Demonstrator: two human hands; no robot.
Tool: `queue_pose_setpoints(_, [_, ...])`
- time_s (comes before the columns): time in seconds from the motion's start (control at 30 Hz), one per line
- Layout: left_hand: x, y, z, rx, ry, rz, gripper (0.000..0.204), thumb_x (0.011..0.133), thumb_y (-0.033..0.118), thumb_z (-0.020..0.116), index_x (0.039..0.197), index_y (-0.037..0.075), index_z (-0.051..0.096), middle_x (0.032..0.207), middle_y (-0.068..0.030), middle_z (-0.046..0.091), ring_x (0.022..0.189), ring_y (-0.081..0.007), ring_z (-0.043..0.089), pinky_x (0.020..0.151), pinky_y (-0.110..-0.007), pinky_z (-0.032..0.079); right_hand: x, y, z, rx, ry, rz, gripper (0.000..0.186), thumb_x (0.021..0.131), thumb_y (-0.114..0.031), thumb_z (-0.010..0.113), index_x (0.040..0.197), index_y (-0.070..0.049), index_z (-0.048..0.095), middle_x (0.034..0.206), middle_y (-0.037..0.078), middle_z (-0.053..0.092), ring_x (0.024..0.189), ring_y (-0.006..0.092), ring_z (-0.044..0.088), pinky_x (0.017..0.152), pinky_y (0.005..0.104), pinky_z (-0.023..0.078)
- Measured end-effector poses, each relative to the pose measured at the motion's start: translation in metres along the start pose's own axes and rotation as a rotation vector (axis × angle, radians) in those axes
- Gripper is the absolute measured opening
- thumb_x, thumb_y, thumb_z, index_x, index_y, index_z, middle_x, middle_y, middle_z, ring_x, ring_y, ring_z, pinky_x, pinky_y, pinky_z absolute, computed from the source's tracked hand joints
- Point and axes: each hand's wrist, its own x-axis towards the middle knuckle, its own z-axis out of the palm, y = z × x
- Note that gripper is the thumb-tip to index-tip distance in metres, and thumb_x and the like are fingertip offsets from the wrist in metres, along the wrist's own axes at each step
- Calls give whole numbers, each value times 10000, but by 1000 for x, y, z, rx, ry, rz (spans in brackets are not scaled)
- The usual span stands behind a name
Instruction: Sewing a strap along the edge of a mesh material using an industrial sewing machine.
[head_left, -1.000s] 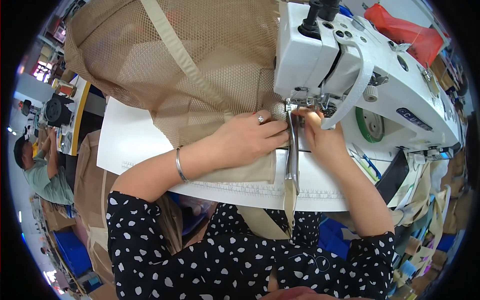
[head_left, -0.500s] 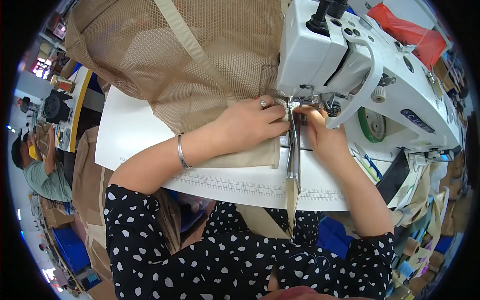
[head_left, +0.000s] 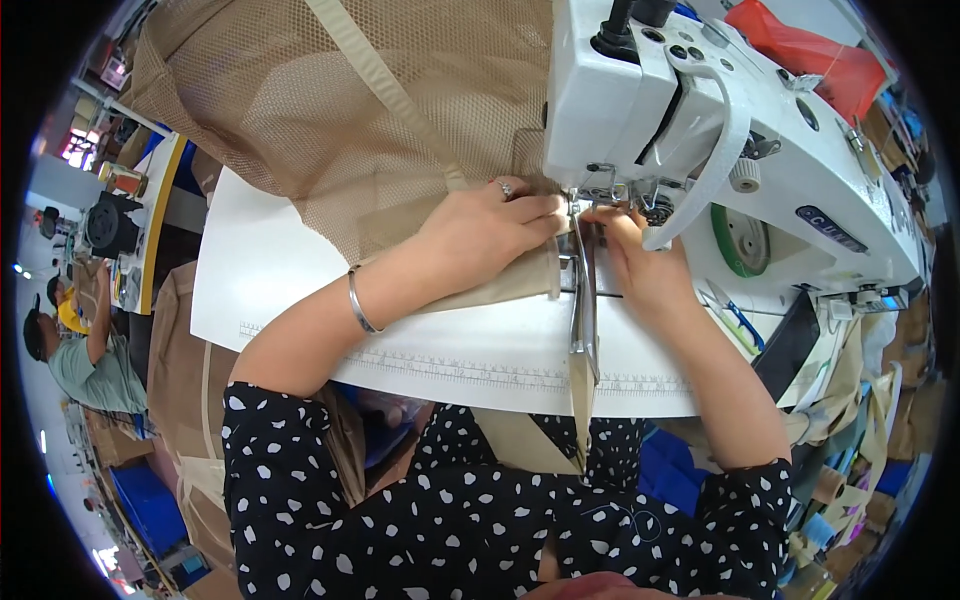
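Note:
My left hand (head_left: pixel 489 228), with a ring and bangle, has its bent fingers on the brown mesh fabric (head_left: pixel 270 105) and beige strip (head_left: pixel 480 291), just left of the needle area (head_left: pixel 590 198) of the white sewing machine (head_left: pixel 610 100). The fabric carries a beige band (head_left: pixel 367 70). My right hand (head_left: pixel 645 260) curls its fingertips in beside the presser foot; what they pinch is hidden. A metal binding guide (head_left: pixel 585 320) runs toward me between my hands, with beige tape (head_left: pixel 582 420) hanging from it to my lap.
Blue-handled snips (head_left: pixel 742 322) and a dark flat object (head_left: pixel 785 350) lie at the right on the white table (head_left: pixel 260 260), beside heaped straps (head_left: pixel 865 420). A red bag (head_left: pixel 810 55) sits behind the machine. Another person (head_left: pixel 90 370) works at a yellow-edged bench (head_left: pixel 160 220) on the left.
My left hand has moved away from me toward the machine, carrying the beige strip and fabric upward. Its fingers are more bent. My right hand stays by the presser foot, slightly higher.

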Motion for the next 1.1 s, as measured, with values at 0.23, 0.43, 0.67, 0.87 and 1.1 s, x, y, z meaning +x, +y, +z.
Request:
queue_pose_setpoints(0.23, [2, -1, 2, -6, -33, -52, 385, 831, 140, 624, 1214, 150, 664, 1217, 37, 654, 1067, -185, 624, 815, -293, 566, 2, -2, -2, 54, 5, 9, 306, 809, -18, 640, 1085, -145, 677, 1024, 106, 639, 1001, 347, 554, 865, 469, 454])
queue_pose_setpoints(0.43, [0, 3, 6, 56, -38, -93, 430, 843, 109, 613, 1273, 107, 623, 1253, -13, 614, 1115, -249, 565, 882, -334, 529, 1, -2, 0, 59, -14, 68, 328, 794, 8, 634, 1088, -131, 674, 1075, 118, 632, 1012, 355, 556, 886, 464, 463])
queue_pose_setpoints(0.67, [4, -9, 15, -16, -71, -116, 376, 868, 142, 572, 1230, 71, 641, 1254, -58, 618, 1178, -379, 574, 1005, -433, 487, 0, 0, 1, 58, -29, 62, 342, 812, -7, 624, 1121, -142, 676, 1100, 132, 614, 1029, 368, 554, 904, 460, 466])
queue_pose_setpoints(0.87, [9, -22, 23, -31, -116, -143, 351, 888, 146, 564, 1224, 99, 655, 1301, -39, 608, 1223, -375, 556, 1010, -432, 482, -5, 3, 4, -3, -69, 115, 349, 832, -35, 626, 1156, -154, 679, 1205, 146, 575, 1053, 386, 550, 923, 463, 467])
queue_pose_setpoints(1.1, [14, -31, 22, -8, -120, -112, 342, 879, 130, 583, 1210, 100, 666, 1338, -24, 590, 1231, -354, 545, 976, -432, 494, 4, -11, -7, 6, -70, 101, 275, 892, 2, 560, 1127, -109, 650, 1058, 126, 659, 1013, 347, 617, 884, 439, 487])
